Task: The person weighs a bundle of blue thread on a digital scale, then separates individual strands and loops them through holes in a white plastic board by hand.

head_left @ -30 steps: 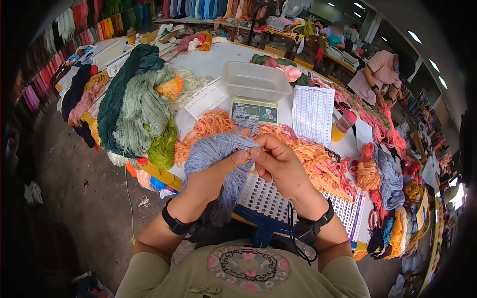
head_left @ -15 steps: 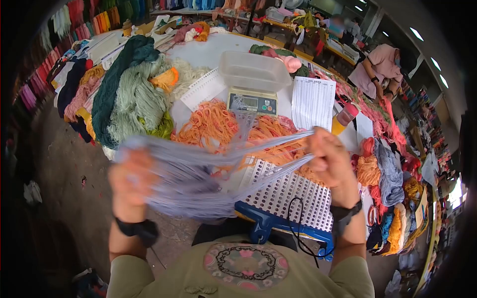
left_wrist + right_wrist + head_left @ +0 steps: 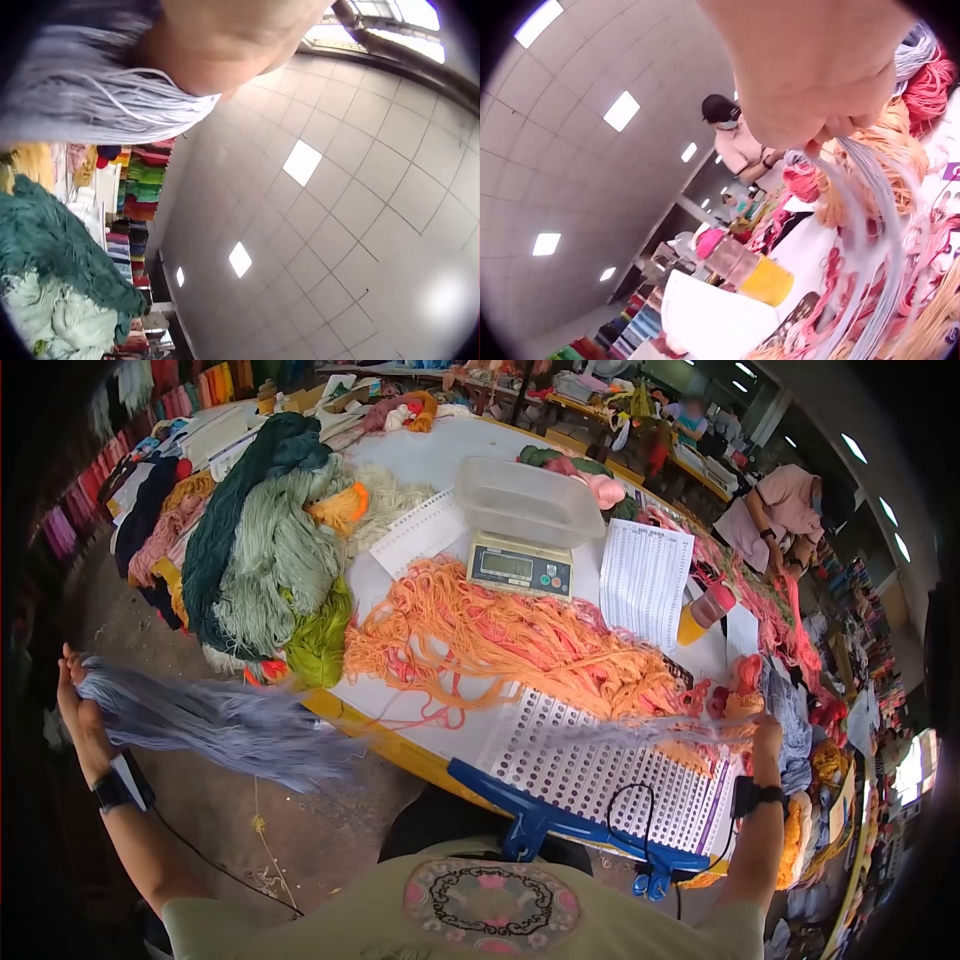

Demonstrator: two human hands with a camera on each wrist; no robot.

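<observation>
Left hand [image 3: 82, 705] out past the table's left side, blue-grey yarn [image 3: 215, 722] looped at it and trailing toward the table [image 3: 400, 750]; finger curl cannot be told. Right hand [image 3: 766, 740] — fingers curled round thin pale strands [image 3: 650, 733] — near the table's right side. The strands, probably the same yarn, blur above the perforated sheet [image 3: 600, 765]. Orange yarn [image 3: 520, 640] lies below the scale [image 3: 520, 568].

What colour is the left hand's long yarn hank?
The hank is greyish blue, clearest in the head view.
</observation>
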